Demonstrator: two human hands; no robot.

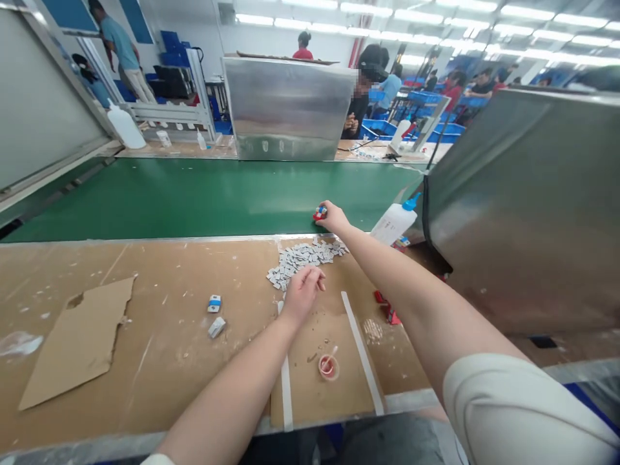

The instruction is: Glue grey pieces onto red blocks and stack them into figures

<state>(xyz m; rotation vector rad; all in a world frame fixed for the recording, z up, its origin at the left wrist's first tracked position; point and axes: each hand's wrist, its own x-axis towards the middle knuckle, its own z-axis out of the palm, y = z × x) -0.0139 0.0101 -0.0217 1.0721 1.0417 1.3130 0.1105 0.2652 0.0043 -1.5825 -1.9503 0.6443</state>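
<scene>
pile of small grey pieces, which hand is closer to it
Left. The left hand rests at the near edge of the pile of small grey pieces, fingertips about touching it. The right hand is past the pile, on the green belt, holding a small red and blue part.

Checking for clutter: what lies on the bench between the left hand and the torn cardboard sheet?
In the head view, two small blue-and-white parts lie between the left hand and the cardboard sheet.

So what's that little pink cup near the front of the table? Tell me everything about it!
The little pink cup is a small, round, shallow dish that looks like see-through pink plastic. It stands upright on a taped-down sheet of cardboard, between two white tape strips. A thin pale stick leans inside it, poking out over the rim. Neither hand touches it; the left hand is nearest.
</scene>
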